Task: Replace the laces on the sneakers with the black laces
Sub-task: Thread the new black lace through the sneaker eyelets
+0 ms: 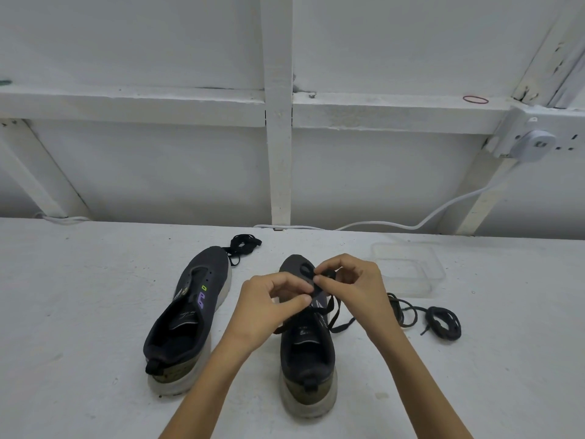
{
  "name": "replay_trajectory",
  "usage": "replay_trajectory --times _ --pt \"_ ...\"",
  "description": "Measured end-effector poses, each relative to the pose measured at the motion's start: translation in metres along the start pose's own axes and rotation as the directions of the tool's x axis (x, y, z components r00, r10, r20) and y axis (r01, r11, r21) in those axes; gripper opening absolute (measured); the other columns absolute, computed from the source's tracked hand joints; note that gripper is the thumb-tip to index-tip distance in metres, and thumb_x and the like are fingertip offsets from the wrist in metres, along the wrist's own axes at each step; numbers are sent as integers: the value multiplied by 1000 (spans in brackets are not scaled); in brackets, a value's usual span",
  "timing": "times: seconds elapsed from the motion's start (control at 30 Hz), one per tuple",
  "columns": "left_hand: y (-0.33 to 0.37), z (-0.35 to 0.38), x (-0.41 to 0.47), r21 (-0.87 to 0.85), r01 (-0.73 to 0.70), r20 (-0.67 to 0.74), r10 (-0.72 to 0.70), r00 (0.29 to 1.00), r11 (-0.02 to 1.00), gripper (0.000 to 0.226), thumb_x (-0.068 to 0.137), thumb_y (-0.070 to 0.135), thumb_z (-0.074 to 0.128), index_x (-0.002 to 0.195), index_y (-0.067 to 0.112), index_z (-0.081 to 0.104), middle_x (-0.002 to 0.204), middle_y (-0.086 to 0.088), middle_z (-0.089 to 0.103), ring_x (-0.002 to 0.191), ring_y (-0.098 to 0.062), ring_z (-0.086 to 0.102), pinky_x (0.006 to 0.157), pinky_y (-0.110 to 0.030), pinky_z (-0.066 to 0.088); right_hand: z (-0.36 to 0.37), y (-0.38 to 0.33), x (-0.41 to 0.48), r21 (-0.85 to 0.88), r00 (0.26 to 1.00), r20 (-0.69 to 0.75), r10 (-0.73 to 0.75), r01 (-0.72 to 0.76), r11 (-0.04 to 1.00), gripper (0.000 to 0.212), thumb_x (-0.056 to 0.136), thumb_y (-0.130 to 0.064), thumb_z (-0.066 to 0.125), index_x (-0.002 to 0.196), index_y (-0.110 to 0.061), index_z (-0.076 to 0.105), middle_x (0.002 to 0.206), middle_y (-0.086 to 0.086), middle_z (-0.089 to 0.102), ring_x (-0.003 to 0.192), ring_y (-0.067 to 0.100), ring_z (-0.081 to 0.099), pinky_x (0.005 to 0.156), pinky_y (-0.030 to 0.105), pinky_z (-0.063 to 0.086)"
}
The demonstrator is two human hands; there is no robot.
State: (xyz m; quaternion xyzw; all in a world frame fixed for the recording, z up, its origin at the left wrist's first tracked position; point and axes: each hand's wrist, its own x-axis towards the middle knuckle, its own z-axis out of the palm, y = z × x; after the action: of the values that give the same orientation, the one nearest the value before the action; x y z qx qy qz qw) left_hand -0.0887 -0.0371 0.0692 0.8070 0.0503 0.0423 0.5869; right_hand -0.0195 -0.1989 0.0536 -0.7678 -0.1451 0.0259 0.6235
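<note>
Centre frame, the left hand (269, 299) and right hand (351, 283) each pinch the black lace (332, 312) over the right sneaker (305, 353); the left sneaker (190, 312) stands beside it, unlaced

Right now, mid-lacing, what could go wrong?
1. The left hand and right hand pinch a lace over the right sneaker; its loose ends trail off the side and could snag or tangle.
2. The lace pile lies close on the right; it could get swept aside or mixed in.
</note>
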Motion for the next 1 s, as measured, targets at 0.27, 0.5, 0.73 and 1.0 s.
replay_trajectory --times 0.27,0.5,0.73,1.0 --pt "0 -8 3 145 -210 -29 216 976 967 20 82 8 75 77 27 73 77 14 71 82 -4 67 73 -7 47 -9 4 -4 109 947 302 110 -149 983 11 87 -7 70 95 -4 76 76 9 69 63 17 61 74 30 53" --pt "-1 -4 3 43 -237 -31 238 971 971 22 82 1 72 75 22 72 81 11 73 84 -5 68 75 -11 49 -14 10 -6 270 779 602 175 -405 873 22 85 -24 70 96 -5 74 77 10 60 68 17 56 73 32 44" --pt "-14 3 1 13 -350 -76 350 933 936 24 73 28 80 95 33 72 110 12 65 114 -15 59 94 -20 46 -10 10 -3 475 816 569 103 -429 768 45 73 -43 82 94 -5 71 76 8 60 72 15 57 68 24 47" --pt "-15 3 -1 -2 -368 -245 356 902 930 11 75 20 75 86 20 78 91 10 70 94 -15 67 83 -18 51 -8 3 -6 449 849 511 133 -396 801 13 90 -17 64 91 -8 74 74 7 62 70 15 57 68 23 47"
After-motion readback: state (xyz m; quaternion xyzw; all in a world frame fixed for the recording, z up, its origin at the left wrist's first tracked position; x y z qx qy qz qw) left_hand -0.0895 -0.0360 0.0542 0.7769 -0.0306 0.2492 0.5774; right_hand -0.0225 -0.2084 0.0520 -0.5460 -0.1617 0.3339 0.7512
